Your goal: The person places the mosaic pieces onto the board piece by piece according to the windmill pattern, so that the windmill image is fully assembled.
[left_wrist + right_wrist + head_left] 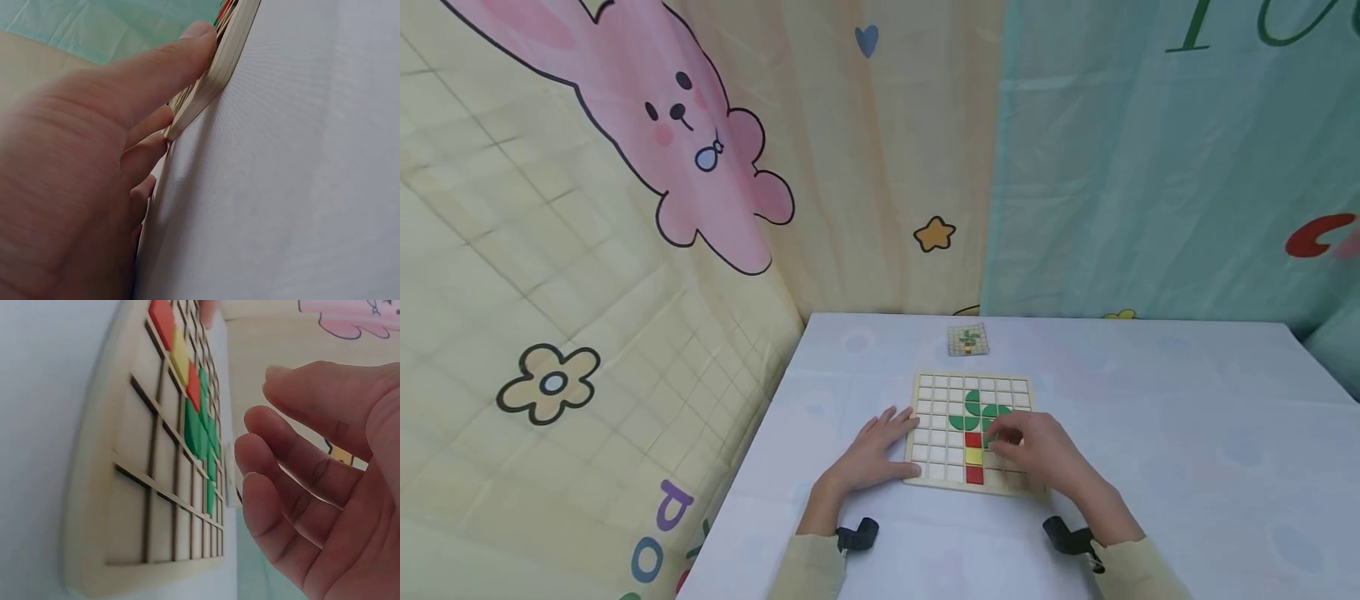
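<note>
A wooden grid board [935, 457] lies on the table. In its middle column sit a red square tile [973, 439], a yellow tile [973, 457] and another red tile [974, 475]. Several green rounded pieces [964, 422] lie beyond them, partly covered by a hand. My left hand [872, 454] rests at the board's left edge with fingers spread, its thumb at the near left corner. Over the board's right half hovers my right hand [1047, 450]. In the right wrist view its fingers [265, 500] are loosely bent and apart from the thumb, with nothing between them.
A small card [967, 340] printed with a similar grid and coloured pattern lies behind the board. The white tabletop [1187, 433] extends to both sides. Patterned curtains [880, 167] hang at the back and left.
</note>
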Motion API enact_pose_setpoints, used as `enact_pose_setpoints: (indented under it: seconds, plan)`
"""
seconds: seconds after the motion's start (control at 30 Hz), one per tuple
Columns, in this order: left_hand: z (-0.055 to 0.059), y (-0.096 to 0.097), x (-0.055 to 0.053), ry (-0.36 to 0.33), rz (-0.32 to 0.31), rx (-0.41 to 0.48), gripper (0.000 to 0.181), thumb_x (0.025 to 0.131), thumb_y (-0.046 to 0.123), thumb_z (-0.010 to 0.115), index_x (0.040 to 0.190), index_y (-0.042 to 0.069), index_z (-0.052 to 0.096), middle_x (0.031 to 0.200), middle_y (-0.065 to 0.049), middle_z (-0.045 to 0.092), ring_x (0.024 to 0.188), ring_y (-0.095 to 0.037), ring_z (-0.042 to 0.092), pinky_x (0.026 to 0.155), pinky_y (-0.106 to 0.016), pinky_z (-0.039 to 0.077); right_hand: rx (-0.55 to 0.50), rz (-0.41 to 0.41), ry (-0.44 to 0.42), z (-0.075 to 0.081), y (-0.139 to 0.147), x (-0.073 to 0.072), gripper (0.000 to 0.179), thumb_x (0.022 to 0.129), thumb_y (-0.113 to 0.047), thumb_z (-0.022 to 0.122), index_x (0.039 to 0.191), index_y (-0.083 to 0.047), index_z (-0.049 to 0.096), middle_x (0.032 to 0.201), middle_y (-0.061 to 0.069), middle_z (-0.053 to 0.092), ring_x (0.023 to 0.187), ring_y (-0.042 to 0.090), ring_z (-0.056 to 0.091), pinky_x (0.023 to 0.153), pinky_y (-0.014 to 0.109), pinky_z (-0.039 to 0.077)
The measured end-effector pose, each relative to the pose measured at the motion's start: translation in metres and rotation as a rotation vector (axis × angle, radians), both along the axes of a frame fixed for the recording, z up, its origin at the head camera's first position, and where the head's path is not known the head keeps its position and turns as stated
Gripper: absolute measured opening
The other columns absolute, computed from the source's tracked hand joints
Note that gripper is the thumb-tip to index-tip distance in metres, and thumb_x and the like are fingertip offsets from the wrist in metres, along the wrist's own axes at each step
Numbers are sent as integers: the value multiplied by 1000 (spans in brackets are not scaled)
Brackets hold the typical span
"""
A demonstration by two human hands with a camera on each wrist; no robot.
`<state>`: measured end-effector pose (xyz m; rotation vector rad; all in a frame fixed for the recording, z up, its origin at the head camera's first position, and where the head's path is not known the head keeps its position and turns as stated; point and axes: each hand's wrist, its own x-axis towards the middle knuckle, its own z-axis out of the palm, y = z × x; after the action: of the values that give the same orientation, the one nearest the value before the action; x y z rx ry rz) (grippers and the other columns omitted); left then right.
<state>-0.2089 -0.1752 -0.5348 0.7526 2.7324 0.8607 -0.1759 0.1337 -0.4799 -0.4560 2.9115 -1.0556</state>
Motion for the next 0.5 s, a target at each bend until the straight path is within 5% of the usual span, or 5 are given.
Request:
enact_pose_setpoints:
  seconds: [0.33,0.5]
  plan:
    - [8,-8,3,0,107,84,74,94,54,63,158,30,34,165,9,24,153,-20,13,121,-54,20,-10,-8,124,21,17,-2,23,91,-17,76,113,-14,75,97,-6,68,84,15,59,67,31,54]
    - [24,-8,2,176,188,10,73,97,50,61,160,29,31,167,2,20,154,-26,10,122,-55,14,24,-42,207,25,32,-5,35,91,-18,77,125,-12,69,113,5,69,96,24,64,76,42,59]
